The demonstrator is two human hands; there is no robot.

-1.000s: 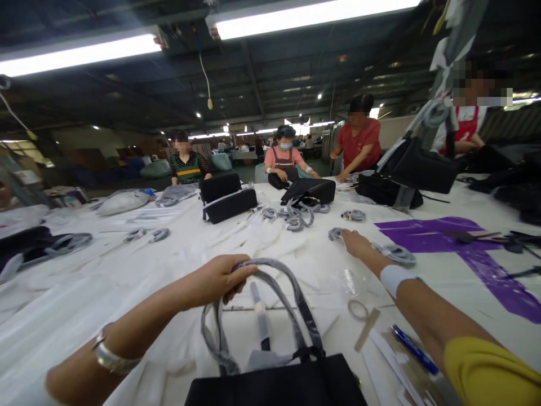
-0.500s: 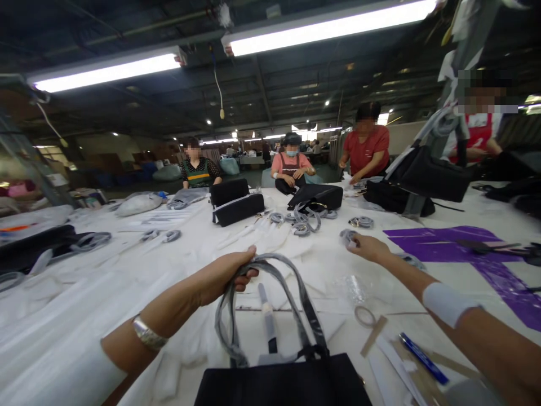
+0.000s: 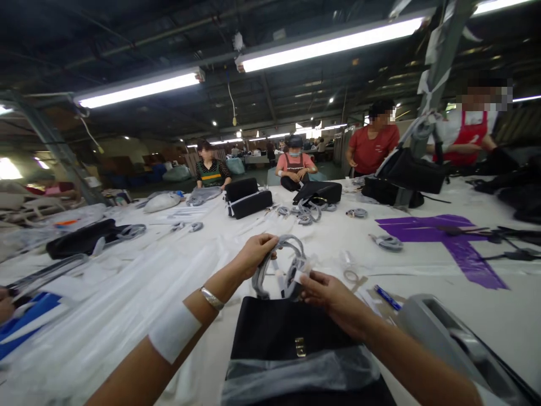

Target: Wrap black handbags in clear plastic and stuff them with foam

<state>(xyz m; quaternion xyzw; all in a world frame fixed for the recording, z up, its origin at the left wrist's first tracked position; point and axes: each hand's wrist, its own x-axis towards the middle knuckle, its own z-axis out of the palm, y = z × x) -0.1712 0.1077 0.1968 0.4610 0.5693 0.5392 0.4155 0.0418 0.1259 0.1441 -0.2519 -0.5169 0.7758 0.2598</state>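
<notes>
A black handbag (image 3: 270, 330) stands upright in front of me, with a gold clasp (image 3: 300, 347) on its flap and clear film across its lower front. My left hand (image 3: 257, 254) is closed round its wrapped grey handles (image 3: 261, 276) and keeps them raised above the bag. Just right of the handles, my right hand (image 3: 327, 293) pinches a coiled grey strap (image 3: 295, 272) in plastic wrap. The coil is close against the handles; whether it touches them I cannot tell. My fingers cover part of the coil.
More coiled straps (image 3: 386, 242) lie on the white table beside purple sheeting (image 3: 439, 230). A grey tape dispenser (image 3: 426, 316) and a blue marker (image 3: 386, 297) are at right. Black bags (image 3: 249, 200) stand farther back, with several people beyond. White wrapping (image 3: 122, 304) spreads at left.
My right hand has come back from the far table to the bag's handles, bringing the coiled strap. My left hand still grips the handles. The view has shifted, so more of the bag's front shows.
</notes>
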